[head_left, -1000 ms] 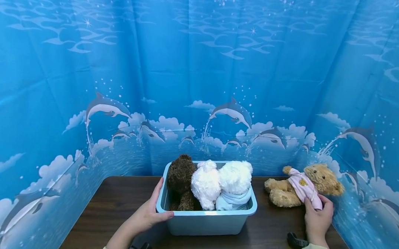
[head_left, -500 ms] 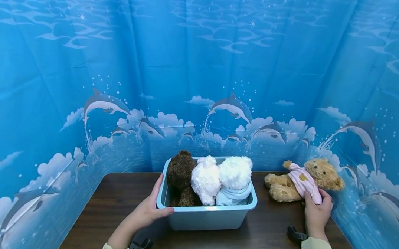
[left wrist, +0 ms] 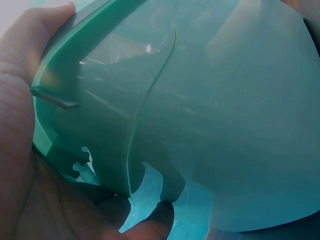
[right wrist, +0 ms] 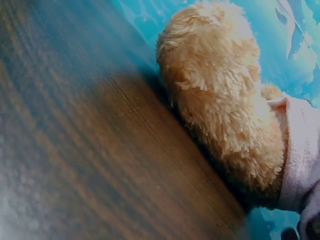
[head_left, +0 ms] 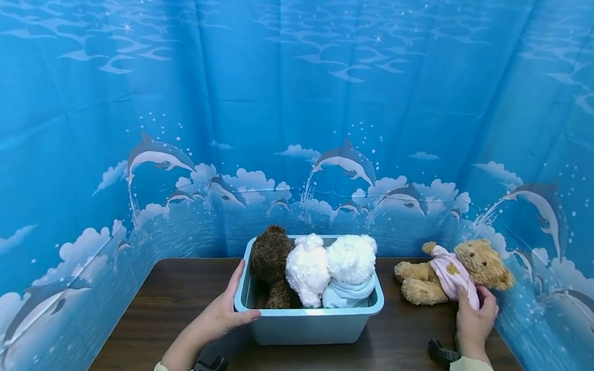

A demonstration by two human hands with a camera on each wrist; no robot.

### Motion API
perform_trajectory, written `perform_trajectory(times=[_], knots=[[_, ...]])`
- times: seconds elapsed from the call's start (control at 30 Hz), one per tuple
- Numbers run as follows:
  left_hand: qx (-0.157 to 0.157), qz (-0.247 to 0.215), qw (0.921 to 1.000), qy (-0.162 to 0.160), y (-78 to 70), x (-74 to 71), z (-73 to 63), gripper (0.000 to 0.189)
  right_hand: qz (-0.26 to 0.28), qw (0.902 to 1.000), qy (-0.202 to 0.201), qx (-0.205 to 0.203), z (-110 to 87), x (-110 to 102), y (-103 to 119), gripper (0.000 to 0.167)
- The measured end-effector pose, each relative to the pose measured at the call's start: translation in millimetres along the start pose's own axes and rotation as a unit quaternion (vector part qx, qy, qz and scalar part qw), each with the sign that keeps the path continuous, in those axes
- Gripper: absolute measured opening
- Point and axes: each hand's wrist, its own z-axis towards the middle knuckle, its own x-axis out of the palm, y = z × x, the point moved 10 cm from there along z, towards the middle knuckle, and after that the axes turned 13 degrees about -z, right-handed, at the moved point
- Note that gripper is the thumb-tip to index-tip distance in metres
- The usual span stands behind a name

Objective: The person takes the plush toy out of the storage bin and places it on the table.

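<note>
A light blue plastic bin [head_left: 310,329] stands on the table with three plush toys in it: a dark brown bear [head_left: 270,259], a fluffy white toy [head_left: 307,274] and a white bear [head_left: 352,260] in pale blue cloth. My left hand [head_left: 221,315] grips the bin's left end, thumb along the front rim. In the left wrist view, its fingers lie against the bin's wall [left wrist: 240,125]. To the right, a tan teddy bear [head_left: 480,260] in a pink shirt lies on its back. My right hand [head_left: 475,320] holds its shirt sleeve at the near arm; in the right wrist view its furry leg [right wrist: 220,100] shows.
The dark wood table [head_left: 172,296] runs under everything, with a rounded far left corner. A blue dolphin-print curtain [head_left: 299,125] hangs close behind and along both sides. Black straps [head_left: 209,368] sit at the wrists.
The head view has shifted slightly, so the table and toys appear a little higher than a second ago. Both hands keep the same holds on the bin and the teddy bear.
</note>
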Motion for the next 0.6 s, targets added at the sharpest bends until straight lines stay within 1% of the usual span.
perform_trajectory(times=[0.17, 0.23, 0.3, 0.37, 0.47, 0.53, 0.6], knots=[[-0.001, -0.005, 1.0, 0.003, 0.5, 2.1, -0.1, 0.123, -0.004, 0.9998, -0.014, -0.012, -0.3, -6, 8, 0.059], [0.0, -0.007, 1.0, 0.004, 0.7, 3.0, -0.5, 0.123, -0.004, 0.9995, -0.027, -0.014, -2.4, -11, 18, 0.056], [0.001, -0.009, 0.9999, 0.005, 0.5, 3.6, -0.7, 0.123, 0.002, 0.9988, -0.045, -0.021, -6.0, -18, 35, 0.052], [0.002, -0.008, 1.0, 0.004, -0.1, 3.7, -1.0, 0.123, 0.012, 0.9975, -0.062, -0.034, -11.6, -26, 59, 0.048], [0.004, -0.007, 1.0, 0.005, -1.2, 3.5, -1.6, 0.124, 0.036, 0.994, -0.073, -0.073, -21.0, -41, 107, 0.042], [0.004, -0.005, 1.0, 0.006, -2.1, 3.0, -2.0, 0.124, 0.056, 0.991, -0.066, -0.102, -28.1, -50, 143, 0.04], [0.004, -0.008, 0.9999, 0.007, -2.9, 1.9, -2.7, 0.124, 0.078, 0.9878, -0.049, -0.125, -37.2, -57, 176, 0.039]])
